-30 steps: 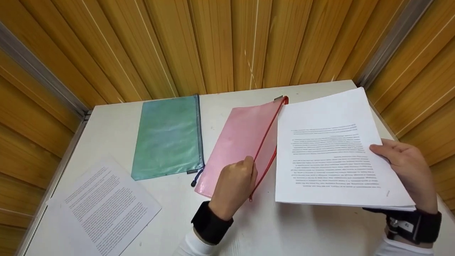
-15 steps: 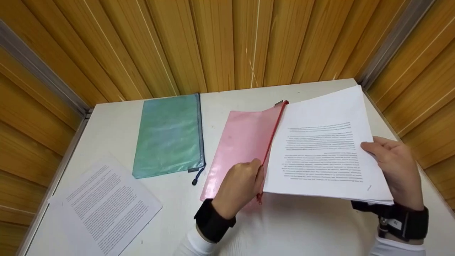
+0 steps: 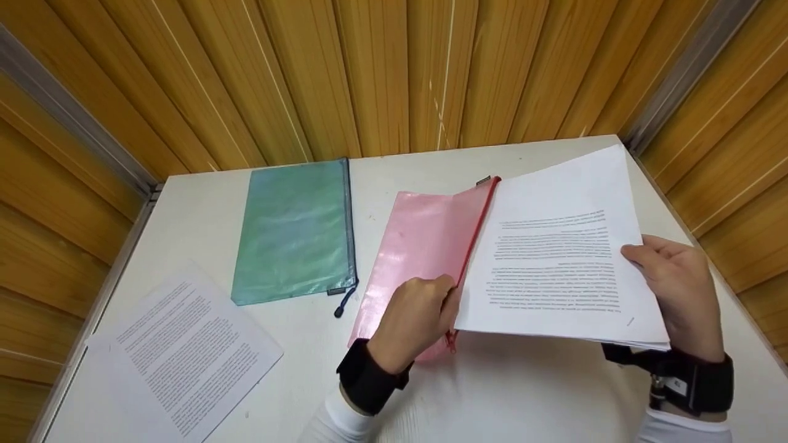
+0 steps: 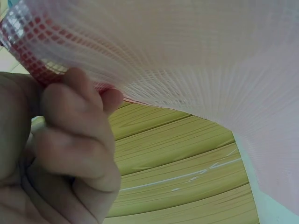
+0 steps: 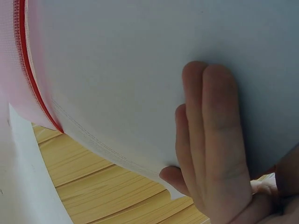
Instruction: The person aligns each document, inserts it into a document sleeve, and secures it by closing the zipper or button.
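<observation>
A pink mesh zip pouch (image 3: 425, 234) lies mid-table with its red-zipped mouth facing right. My left hand (image 3: 412, 320) pinches the mouth's edge near the front corner; in the left wrist view, curled fingers (image 4: 79, 126) grip the mesh. A stack of printed paper (image 3: 548, 258) is raised off the table at the right, its left edge at the pouch mouth. In the right wrist view that edge passes inside the red zip (image 5: 30, 74). My right hand (image 3: 683, 289) holds the stack's right side, thumb on top and fingers (image 5: 219, 126) flat underneath.
A green zip pouch (image 3: 295, 234) with a dark blue zip lies to the left on the white table (image 3: 523, 394). Several printed sheets (image 3: 191, 357) lie at the front left. Wood-patterned walls (image 3: 381, 74) enclose the table at the back and sides.
The paper stack has moved left, its left edge now meeting the pouch mouth. Earlier the mouth gaped beside it. My left hand has shifted slightly right, still holding the pouch edge.
</observation>
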Demonstrator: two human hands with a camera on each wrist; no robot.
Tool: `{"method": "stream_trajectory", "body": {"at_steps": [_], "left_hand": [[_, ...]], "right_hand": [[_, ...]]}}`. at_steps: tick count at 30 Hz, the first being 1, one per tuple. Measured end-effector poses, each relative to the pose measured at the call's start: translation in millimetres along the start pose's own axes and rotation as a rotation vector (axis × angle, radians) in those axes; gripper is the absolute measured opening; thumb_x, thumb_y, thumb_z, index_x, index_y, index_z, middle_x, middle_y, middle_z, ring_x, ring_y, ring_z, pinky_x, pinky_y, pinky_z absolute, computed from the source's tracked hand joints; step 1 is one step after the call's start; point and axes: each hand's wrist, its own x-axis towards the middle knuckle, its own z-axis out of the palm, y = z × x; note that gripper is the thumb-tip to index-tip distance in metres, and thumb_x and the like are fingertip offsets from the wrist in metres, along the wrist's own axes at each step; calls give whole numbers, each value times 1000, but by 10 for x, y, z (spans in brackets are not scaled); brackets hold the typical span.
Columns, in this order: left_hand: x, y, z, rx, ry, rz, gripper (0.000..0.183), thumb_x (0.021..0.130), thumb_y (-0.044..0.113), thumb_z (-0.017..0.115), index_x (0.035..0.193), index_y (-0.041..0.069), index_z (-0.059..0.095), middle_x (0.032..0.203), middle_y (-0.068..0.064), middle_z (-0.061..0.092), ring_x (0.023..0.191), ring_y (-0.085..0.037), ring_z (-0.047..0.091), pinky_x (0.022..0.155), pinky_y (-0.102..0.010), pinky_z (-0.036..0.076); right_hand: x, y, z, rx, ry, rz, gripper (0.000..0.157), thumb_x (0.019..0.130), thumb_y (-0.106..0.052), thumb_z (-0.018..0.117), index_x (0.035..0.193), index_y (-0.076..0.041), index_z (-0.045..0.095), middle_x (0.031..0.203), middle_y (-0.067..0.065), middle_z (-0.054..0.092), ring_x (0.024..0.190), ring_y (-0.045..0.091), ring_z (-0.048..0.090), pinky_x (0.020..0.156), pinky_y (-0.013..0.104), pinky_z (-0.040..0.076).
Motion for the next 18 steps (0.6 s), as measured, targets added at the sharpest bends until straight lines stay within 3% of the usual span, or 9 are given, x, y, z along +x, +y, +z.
{"method": "stream_trajectory", "body": {"at_steps": [7, 10, 15, 18], "left_hand": [[-4, 8, 1, 13, 7, 17, 29, 93, 8, 62, 65, 10, 55, 52, 8, 35, 51, -1, 30, 46, -11, 22], [-16, 20, 13, 71, 27, 41, 29, 92, 7, 63, 64, 11, 54, 50, 7, 39, 51, -1, 30, 45, -12, 22], [-43, 76, 57, 324, 44, 116, 21, 88, 7, 67, 68, 11, 61, 51, 4, 54, 47, -2, 42, 43, -18, 33], [-67, 130, 87, 479, 11, 161, 13, 88, 9, 69, 75, 9, 67, 58, 1, 64, 48, -6, 54, 46, -22, 43]], "right_hand": [[-1, 15, 67, 7, -10, -47, 60, 101, -17, 56, 141, 21, 35, 89, -11, 76, 74, 10, 75, 60, 25, 59], [-7, 28, 105, -11, -22, -73, 58, 101, -16, 55, 139, 23, 36, 90, -9, 76, 74, 12, 75, 59, 27, 59], [-51, 7, 163, -108, -29, -76, 57, 101, -19, 54, 140, 20, 38, 90, -12, 75, 73, 14, 75, 59, 32, 60], [-94, -15, 188, -125, -34, -87, 56, 101, -18, 54, 139, 20, 39, 90, -12, 75, 74, 13, 75, 59, 33, 60]]}}
